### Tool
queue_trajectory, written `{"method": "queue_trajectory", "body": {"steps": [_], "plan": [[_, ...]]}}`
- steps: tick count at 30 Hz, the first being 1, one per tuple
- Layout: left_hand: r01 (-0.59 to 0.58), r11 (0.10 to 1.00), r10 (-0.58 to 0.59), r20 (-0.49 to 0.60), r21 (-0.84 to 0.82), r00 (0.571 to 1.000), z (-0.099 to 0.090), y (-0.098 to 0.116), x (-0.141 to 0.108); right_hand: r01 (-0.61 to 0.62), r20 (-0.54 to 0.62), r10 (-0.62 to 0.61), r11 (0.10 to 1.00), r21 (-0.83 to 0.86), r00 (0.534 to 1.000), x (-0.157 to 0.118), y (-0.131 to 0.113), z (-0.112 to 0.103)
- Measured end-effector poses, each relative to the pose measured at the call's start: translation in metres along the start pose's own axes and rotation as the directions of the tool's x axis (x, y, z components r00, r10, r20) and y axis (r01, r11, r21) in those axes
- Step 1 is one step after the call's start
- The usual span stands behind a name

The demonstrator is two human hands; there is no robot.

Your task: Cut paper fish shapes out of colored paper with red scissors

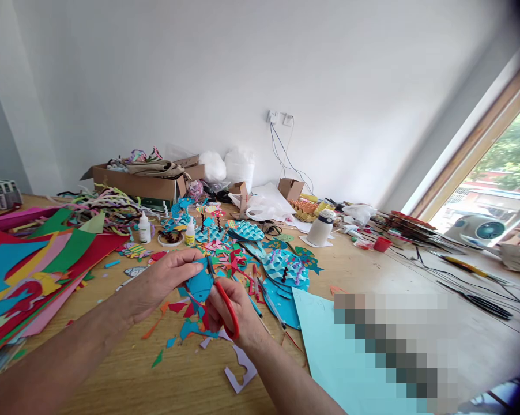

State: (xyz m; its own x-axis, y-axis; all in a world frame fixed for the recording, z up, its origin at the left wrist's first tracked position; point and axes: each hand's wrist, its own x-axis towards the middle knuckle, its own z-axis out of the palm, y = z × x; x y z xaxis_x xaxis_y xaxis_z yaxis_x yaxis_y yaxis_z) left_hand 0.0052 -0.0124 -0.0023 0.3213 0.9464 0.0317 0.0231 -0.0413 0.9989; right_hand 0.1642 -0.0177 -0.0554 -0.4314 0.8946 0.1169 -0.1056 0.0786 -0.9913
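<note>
Between the thumb and fingers of my left hand (180, 271) is a piece of blue paper (200, 284) with drawn lines on it. My right hand (234, 308) grips red-handled scissors (230, 314), their blades at the upper right edge of the blue paper. Whether the blades are parted I cannot tell. Below both hands, colourful paper scraps (191, 328) are scattered on the wooden table (147, 386). A lilac paper offcut (241, 369) lies nearer to me. Just beyond my hands stand a white glue bottle (144, 229) and a smaller yellow-labelled bottle (189, 233).
Coloured paper sheets (70, 259) are stacked at left. Wavy blue paper decorations (286, 268) and pens (274, 305) lie right of my hands, beside a light blue sheet (329, 346). A cardboard box (139, 187) stands at the back; a soldering iron (471, 269) lies far right.
</note>
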Motion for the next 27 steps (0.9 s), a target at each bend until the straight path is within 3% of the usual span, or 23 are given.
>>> {"method": "queue_trajectory", "body": {"steps": [7, 15, 27], "plan": [[0.013, 1.0, -0.014, -0.038, -0.027, 0.999, -0.0001, 0.0012, 0.0012, 0.011, 0.016, -0.011, 0.999, -0.04, 1.0, -0.0005, -0.0004, -0.0007], [-0.016, 0.996, 0.011, -0.059, -0.086, 0.998, 0.0051, -0.0007, 0.0012, 0.026, 0.037, -0.028, 0.999, 0.048, 0.999, -0.0017, -0.0038, 0.0011], [-0.035, 0.997, 0.03, -0.072, -0.064, 0.997, 0.0083, 0.0007, 0.0004, 0.038, 0.02, -0.038, 0.999, 0.017, 0.999, -0.0014, -0.0056, 0.0025]]}}
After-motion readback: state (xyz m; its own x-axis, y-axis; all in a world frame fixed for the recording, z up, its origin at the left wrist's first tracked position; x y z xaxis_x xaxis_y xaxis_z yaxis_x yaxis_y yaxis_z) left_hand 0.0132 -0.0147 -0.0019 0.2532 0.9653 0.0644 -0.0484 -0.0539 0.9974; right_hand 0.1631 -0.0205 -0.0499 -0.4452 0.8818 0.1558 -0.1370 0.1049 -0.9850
